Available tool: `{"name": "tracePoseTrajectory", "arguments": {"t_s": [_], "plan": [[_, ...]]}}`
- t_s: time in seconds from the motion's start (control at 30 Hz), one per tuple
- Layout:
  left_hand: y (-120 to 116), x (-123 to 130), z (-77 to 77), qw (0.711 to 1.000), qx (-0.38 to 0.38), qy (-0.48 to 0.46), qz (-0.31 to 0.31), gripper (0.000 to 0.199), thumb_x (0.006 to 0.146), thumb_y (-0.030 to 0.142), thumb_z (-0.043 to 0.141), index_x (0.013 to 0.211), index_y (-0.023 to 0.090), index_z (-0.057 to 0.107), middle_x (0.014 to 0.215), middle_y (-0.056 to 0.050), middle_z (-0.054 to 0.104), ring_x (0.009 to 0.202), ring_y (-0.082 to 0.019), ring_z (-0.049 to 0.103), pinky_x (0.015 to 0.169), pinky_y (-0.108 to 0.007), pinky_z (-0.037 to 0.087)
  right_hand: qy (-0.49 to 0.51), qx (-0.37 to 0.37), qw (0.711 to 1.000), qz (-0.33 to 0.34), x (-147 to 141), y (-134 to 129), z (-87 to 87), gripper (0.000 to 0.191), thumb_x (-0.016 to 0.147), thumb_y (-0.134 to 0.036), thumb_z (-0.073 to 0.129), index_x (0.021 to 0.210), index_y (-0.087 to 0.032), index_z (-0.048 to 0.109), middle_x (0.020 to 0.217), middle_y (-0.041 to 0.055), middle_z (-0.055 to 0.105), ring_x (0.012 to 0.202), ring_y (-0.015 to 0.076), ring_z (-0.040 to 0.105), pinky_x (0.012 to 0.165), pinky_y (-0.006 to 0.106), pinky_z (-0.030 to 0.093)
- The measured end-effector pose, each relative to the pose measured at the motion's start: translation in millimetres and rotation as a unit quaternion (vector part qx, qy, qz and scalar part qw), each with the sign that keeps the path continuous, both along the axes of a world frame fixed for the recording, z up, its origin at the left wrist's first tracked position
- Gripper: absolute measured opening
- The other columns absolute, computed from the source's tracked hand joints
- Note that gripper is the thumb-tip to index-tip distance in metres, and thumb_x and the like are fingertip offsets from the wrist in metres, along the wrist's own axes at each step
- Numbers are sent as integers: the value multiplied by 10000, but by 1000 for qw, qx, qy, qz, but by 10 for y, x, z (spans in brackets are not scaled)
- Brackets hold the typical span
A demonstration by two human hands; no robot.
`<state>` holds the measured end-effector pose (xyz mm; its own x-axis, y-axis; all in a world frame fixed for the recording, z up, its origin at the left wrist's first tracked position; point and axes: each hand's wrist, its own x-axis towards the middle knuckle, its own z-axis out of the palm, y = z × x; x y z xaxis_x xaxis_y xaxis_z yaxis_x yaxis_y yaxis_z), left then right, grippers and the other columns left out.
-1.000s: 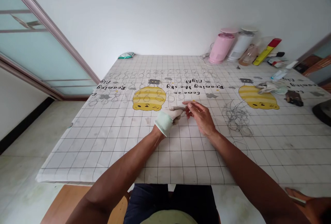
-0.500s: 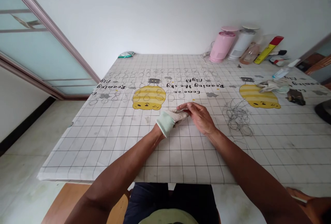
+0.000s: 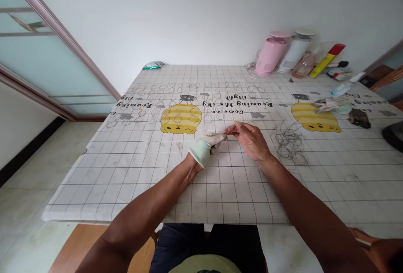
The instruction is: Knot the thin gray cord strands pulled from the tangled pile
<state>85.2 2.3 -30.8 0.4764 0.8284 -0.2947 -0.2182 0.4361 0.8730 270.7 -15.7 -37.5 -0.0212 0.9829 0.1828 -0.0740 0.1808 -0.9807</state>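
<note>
The left hand [image 3: 207, 143] wears a pale glove with a light green cuff, and its fingers are curled in, with the tips close together. The right hand [image 3: 252, 142] is bare, its fingers bent and its thumb up near the first finger, with the tips right by the glove's tips. I cannot tell if either hand's fingers are grasping something (a thin strand would be very hard to see here). The hands meet in front of the body, near the middle of the tabletop [image 3: 141, 189], likely because small things are easiest to see and feel there. The glove may be there to keep the left fingers from getting poked, while the bare right fingers can feel tiny things better. The tangle of thin dark wire [image 3: 288, 143] (or maybe stiff thread) lies on the tabletop just past the right wrist, out to the right, so it seems to be in easy reach but not under the hands. Farther back, small wire loops [image 3: 208, 116] lie in rows, maybe spread out flat so they do not get twisted together. A spare glove [image 3: 329, 105] lies on the right, beyond the tangle. The pink tube-shaped device [image 3: 270, 58] and the white tube-shaped device [image 3: 292, 56] stand by the wall, which probably keeps them from getting bumped.
</note>
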Motion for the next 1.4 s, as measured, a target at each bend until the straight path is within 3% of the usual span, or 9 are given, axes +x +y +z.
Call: {"name": "tracePoseTrajectory", "arguments": {"t_s": [0.3,0.53,0.73,0.83,0.93,1.03,1.2,1.3,1.4], "plan": [[-16,-8,63,1000,-11,19,-6,369,702,470,904,799,152,743,612,48,423,507,-64,291,479,-258,167,-3,14,1000,1,83,-14,38,458,979,-670,671,885,-243,808,1008,108,800,1067,308,763,958,510,622],[40,-34,70,995,37,88,-3,335,755,469,863,850,158,787,654,26,470,521,-73,329,490,-261,187,-6,32,999,23,65,-41,75,416,1020,-611,657,957,-246,847,1070,108,814,1077,300,758,971,499,610],[64,-56,48,997,48,53,-9,495,758,476,864,1132,156,812,809,-4,624,521,-55,336,485,-248,222,1,54,999,-2,74,-34,54,364,1054,-545,643,993,-254,854,1075,100,812,1064,284,753,926,453,613],[69,-65,69,996,54,66,26,533,813,418,816,1272,151,770,926,-40,705,545,-61,412,513,-243,328,10,60,998,-20,84,-22,45,361,1057,-545,640,1002,-256,849,1092,103,807,1049,277,751,903,443,616],[48,-47,134,981,95,160,57,529,910,420,710,1362,145,728,955,-71,756,636,-116,577,620,-262,474,5,68,996,-55,75,-19,44,391,1049,-587,631,1006,-258,839,1107,107,803,1027,273,753,881,445,627],[7,24,172,953,143,259,63,664,939,482,683,1503,137,619,1063,-97,793,828,-190,712,754,-291,542,-3,76,994,-75,49,-32,48,403,1051,-599,620,1020,-258,833,1114,108,801,1023,271,755,864,439,639],[-47,149,100,905,218,358,71,741,879,488,793,1510,157,592,1246,-101,776,1151,-255,717,944,-303,534,-9,75,995,-65,6,-58,41,408,1061,-596,602,1033,-253,822,1124,107,795,1023,257,751,859,421,649],[-43,144,67,913,219,338,69,606,900,443,777,1431,182,646,1120,-66,796,1022,-218,742,879,-285,550,-9,68,996,-58,-7,-59,29,415,1056,-604,606,1036,-251,824,1128,112,791,1053,263,744,856,417,652],[-17,106,62,956,166,236,50,382,989,373,644,1307,168,697,1019,-56,789,750,-145,718,671,-254,544,-1,63,997,-52,-14,-51,13,414,1046,-607,622,1023,-249,829,1113,116,789,1047,269,742,828,417,651]]}}
